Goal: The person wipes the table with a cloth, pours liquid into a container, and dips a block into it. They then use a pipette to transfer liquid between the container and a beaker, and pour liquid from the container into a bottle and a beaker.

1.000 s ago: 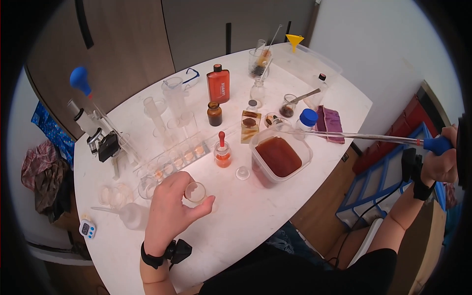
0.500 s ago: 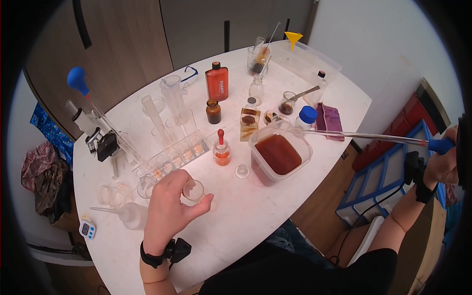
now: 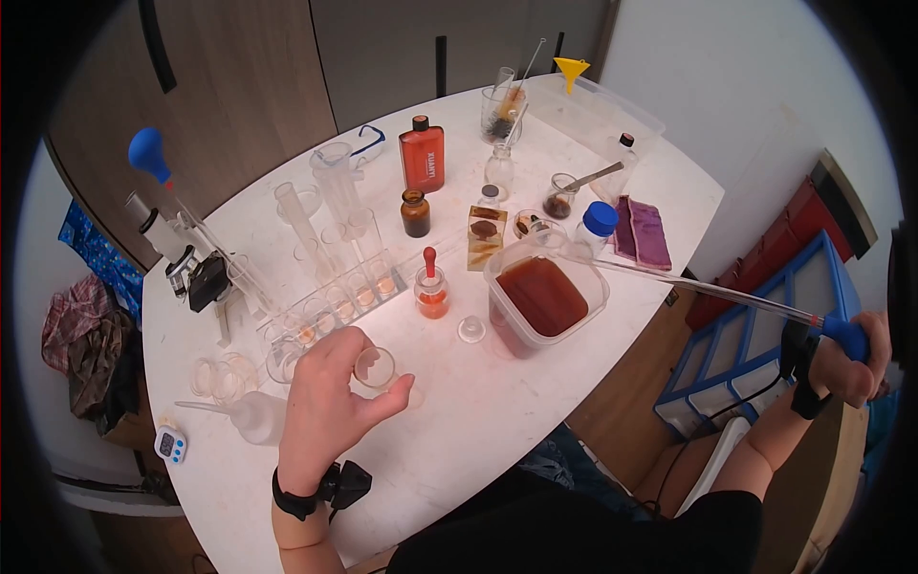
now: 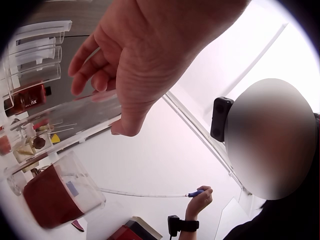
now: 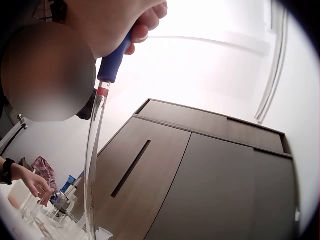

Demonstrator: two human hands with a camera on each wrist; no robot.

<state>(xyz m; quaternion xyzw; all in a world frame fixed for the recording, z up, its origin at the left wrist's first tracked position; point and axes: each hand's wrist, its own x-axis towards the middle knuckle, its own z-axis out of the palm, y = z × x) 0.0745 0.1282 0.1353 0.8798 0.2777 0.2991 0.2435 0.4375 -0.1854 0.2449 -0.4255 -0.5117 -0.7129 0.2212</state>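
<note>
Right hand is lower than a moment ago, forearm down with it. Blue bulb in its grip has dropped too. Glass pipette, nearly level before, now slopes down more steeply from the plastic tub toward that hand.

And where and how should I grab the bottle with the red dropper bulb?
I'd pinch the dropper bottle by its glass body, from the near side, below the red bulb: it stands upright, the bulb looks squeezable, and the rack is at its left.
</note>
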